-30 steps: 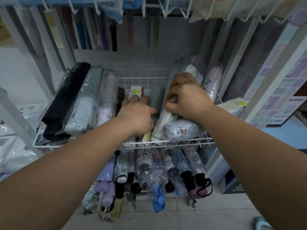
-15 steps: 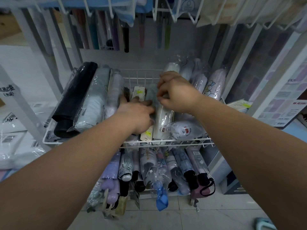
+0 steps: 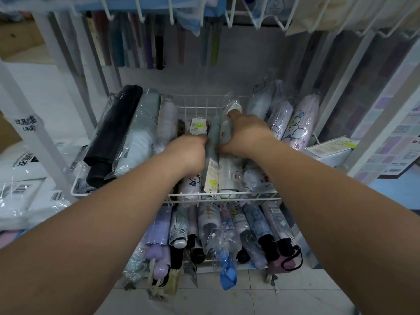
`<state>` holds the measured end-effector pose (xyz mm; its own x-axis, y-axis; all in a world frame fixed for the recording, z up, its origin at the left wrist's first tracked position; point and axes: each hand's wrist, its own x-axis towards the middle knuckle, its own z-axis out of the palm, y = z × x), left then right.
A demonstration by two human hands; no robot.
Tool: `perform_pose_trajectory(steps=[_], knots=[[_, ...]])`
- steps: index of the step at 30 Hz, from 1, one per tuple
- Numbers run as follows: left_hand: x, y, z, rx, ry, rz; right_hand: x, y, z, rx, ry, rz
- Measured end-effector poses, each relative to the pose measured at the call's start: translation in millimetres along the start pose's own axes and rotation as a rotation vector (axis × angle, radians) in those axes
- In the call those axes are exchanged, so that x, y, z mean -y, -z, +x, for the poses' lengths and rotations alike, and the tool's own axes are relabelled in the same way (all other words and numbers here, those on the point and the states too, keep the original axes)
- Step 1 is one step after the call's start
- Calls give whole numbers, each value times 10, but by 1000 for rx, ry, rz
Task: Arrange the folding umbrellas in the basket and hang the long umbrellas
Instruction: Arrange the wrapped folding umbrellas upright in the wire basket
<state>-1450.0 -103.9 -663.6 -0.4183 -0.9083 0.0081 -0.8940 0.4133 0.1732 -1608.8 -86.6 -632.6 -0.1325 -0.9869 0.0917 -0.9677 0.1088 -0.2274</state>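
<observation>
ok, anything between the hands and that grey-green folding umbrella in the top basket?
Nothing visible: the grey-green folding umbrella has the left hand against its left side, the right hand against its right, curled over the white folding umbrella.

The wire basket [image 3: 227, 194] is white-coated metal, smooth and faintly shiny. At its 9 o'clock side the black umbrella [image 3: 113, 123] is matt cloth inside a clear, glossy plastic sleeve. The pale blue umbrella [image 3: 138, 137] beside it has the same crinkled film. At the centre the grey-green umbrella [image 3: 213, 137] looks like matt cloth, with a printed paper tag [image 3: 212, 176] against it. The white umbrella [image 3: 227, 173] at its 3 o'clock is smooth and glossy. At 6 o'clock the floor tiles [image 3: 250, 296] are smooth with a dull sheen.
</observation>
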Motion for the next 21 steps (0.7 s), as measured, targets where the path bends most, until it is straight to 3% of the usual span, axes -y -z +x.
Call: perform_pose_trajectory(steps=[5,8,13,21], knots=[[-63,-37,116,28,-76,242,-23,-65,-77,22,-38,-29],[-98,-37,60,-68,-107,348,-35,-106,-78,12,-32,-1],[-3,126,-22,-146,-64,390,-67,-88,-114,-5,-28,133],[158,475,-306,-91,47,697,-62,83,-72,-52,-28,438]])
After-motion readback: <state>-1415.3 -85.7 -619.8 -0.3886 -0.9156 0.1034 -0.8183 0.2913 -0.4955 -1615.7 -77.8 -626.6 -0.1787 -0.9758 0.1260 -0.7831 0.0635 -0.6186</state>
